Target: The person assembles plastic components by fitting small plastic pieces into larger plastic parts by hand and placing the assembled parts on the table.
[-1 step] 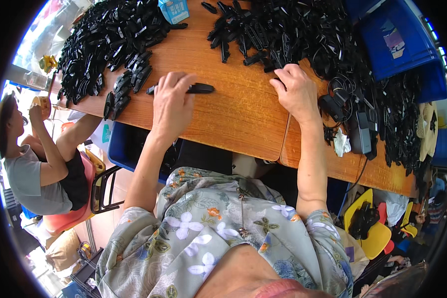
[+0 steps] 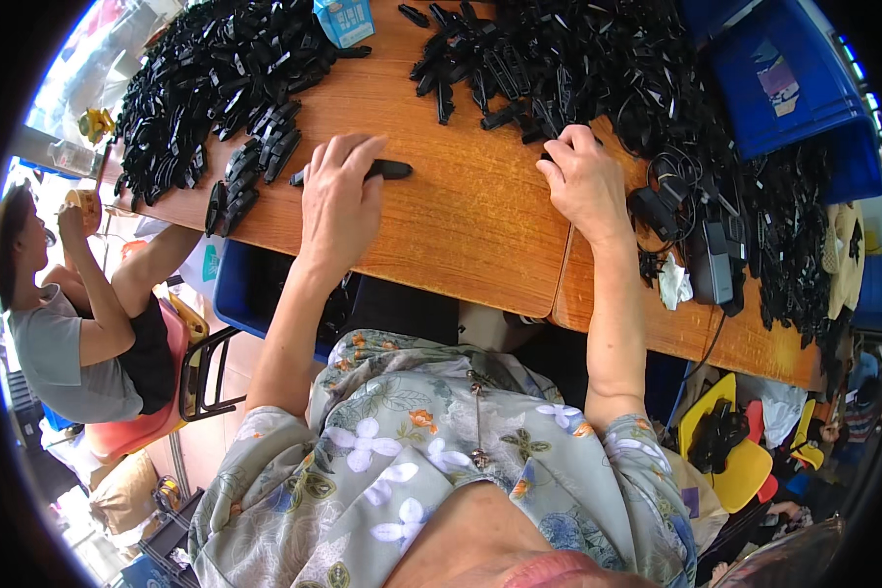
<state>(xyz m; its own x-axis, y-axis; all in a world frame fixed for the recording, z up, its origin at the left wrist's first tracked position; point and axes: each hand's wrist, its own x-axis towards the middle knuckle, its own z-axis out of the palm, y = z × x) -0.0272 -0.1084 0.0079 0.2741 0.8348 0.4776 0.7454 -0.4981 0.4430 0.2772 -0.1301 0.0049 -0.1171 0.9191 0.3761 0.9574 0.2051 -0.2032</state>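
My left hand (image 2: 341,201) is closed over a slim, long black plastic piece (image 2: 390,170), just above the wooden table (image 2: 461,216). One rounded end sticks out to the right of the fingers, and a short part shows on the left. At the near edge of the right-hand heap of black plastic pieces (image 2: 519,73), my right hand (image 2: 588,186) is curled with thumb and fingers together. Dark bits show at its fingertips, seemingly a black piece, mostly hidden. Left of my left hand, several similar pieces (image 2: 250,162) lie in a neat row.
Another large heap of black pieces (image 2: 206,88) covers the far left, beside a blue carton (image 2: 345,20). A blue bin (image 2: 789,78) stands far right. A power adapter (image 2: 712,260) with cables and a white tissue (image 2: 674,282) lie right. A seated person (image 2: 78,343) is at left.
The black piece under my left hand has shifted slightly left, so less of it sticks out. My right hand's fingers have moved slightly at the edge of the heap.
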